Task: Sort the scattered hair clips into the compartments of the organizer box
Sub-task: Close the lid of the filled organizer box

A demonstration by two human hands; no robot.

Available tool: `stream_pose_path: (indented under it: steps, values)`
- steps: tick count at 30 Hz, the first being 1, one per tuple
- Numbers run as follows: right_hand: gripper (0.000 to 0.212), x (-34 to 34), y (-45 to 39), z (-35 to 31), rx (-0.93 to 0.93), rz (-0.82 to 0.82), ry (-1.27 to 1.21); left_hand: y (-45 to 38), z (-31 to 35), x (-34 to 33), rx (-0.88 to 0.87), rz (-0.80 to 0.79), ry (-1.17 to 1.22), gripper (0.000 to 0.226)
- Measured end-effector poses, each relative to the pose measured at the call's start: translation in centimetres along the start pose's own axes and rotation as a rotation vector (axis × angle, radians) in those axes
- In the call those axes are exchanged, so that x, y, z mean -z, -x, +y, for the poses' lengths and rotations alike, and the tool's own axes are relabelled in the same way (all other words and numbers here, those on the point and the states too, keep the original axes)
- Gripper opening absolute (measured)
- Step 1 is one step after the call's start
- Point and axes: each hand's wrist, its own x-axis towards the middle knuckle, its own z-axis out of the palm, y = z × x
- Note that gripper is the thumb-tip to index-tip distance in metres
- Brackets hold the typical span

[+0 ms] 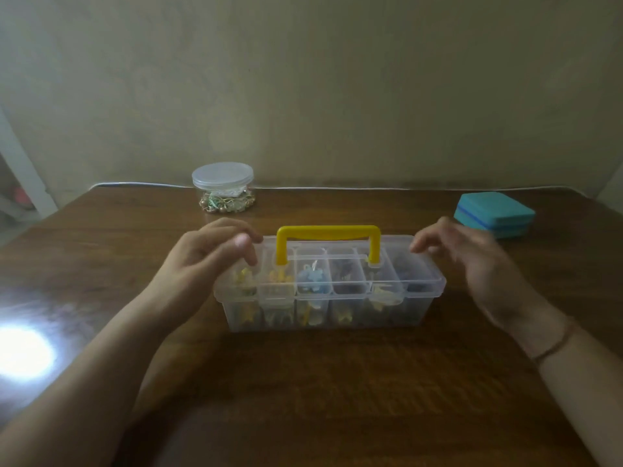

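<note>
One clear plastic box (330,291) with one yellow handle (328,242) stands in the middle of the brown table (320,392), its lid down. Behind it are one round clear jar (223,187) at the far left and one flat teal case (494,214) at the far right. Two hands flank the box. The left hand (209,256) rests on the box's left end, fingers curled over the lid's far corner and thumb on top. The right hand (462,251) is blurred, near the right end, fingers loosely spread and holding nothing; whether the fingertips touch the lid is unclear. Through the clear walls, six compartments show in a row, holding small hair clips (312,276): yellow ones to the left, pale blue in the middle, darker ones rightward.
</note>
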Motion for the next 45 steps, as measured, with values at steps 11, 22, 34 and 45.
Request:
stream_pose_path:
  steps: [11, 22, 34, 45]
  values:
    - [0.051, -0.2, 0.1, -0.8, 0.136, -0.26, 0.579, 0.5, -0.1, -0.2, -0.133, -0.165, -0.328, 0.054]
    - [0.045, -1.0, 0.0, -0.7, 0.269, -0.198, 0.825, 0.1, -0.5, -0.1, -0.211, -0.104, -0.403, 0.053]
    - [0.038, 0.1, 0.4, 0.4, 0.256, 0.074, 0.854, -0.6, -1.1, -2.9, -0.419, 0.177, -0.751, 0.055]
    - [0.056, 3.1, -1.5, 3.4, -0.073, 0.406, 0.541, -0.1, -0.2, -4.0, -0.351, 0.26, -0.483, 0.033]
